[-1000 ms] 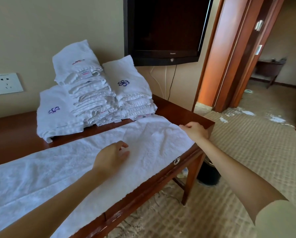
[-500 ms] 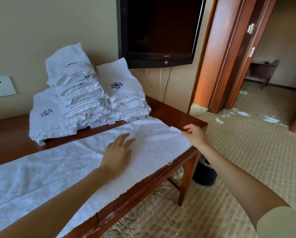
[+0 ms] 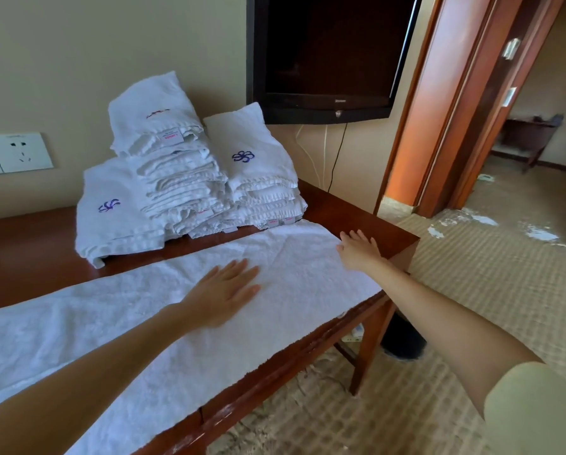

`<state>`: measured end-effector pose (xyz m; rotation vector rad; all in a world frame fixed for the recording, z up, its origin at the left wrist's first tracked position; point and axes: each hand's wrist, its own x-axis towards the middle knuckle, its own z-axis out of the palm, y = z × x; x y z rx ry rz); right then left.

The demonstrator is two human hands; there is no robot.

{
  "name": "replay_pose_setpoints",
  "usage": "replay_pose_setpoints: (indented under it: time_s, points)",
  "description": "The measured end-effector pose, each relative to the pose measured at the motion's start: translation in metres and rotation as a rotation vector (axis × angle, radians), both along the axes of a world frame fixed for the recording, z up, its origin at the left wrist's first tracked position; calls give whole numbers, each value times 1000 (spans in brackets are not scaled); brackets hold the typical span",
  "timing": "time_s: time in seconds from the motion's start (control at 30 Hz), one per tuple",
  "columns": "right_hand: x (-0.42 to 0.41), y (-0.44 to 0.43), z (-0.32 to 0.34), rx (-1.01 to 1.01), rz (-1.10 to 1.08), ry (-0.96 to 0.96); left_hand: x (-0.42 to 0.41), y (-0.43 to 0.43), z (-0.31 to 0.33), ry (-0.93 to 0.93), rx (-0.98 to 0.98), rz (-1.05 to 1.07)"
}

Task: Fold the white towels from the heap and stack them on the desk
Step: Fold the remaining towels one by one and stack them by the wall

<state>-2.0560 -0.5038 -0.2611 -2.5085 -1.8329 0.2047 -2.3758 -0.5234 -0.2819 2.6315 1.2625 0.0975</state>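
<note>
Towel (image 3: 137, 330) lies spread along the tabletop (image 3: 29, 257), lower left to centre. Left hand (image 3: 222, 293) presses flat mid-towel; right hand (image 3: 357, 251) — fingers straight — flattens its far end. Folded stacks (image 3: 189, 178) sit behind.

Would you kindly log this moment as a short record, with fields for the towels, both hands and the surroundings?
spread towel: white, laid out flat along the front of the desk
left hand: fingers straight, palm down on the spread towel
right hand: fingers straight, at the towel's far end by the desk corner
folded towels: three piles side by side behind the spread towel, middle one tallest
wall: television above the piles, socket to their left
</note>
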Motion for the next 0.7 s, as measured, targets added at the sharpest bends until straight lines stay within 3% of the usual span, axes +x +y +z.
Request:
replay_pose_setpoints:
  time_s: [0.17, 0.27, 0.47, 0.6, 0.7]
  points:
    - [-18, 34, 16, 90, 39, 264, 6, 33, 8, -21, 106, 291]
    - [-20, 50, 11, 54, 7, 353, 3, 44, 12, -99, 69, 387]
    - [-16, 71, 4, 112, -114, 202, -8, 60, 14, -23, 138, 423]
    - [-13, 82, 10, 135, -214, 448, -11, 73, 20, 16, 134, 418]
    - [-14, 77, 11, 178, -235, 503, -13, 78, 25, 64, 119, 445]
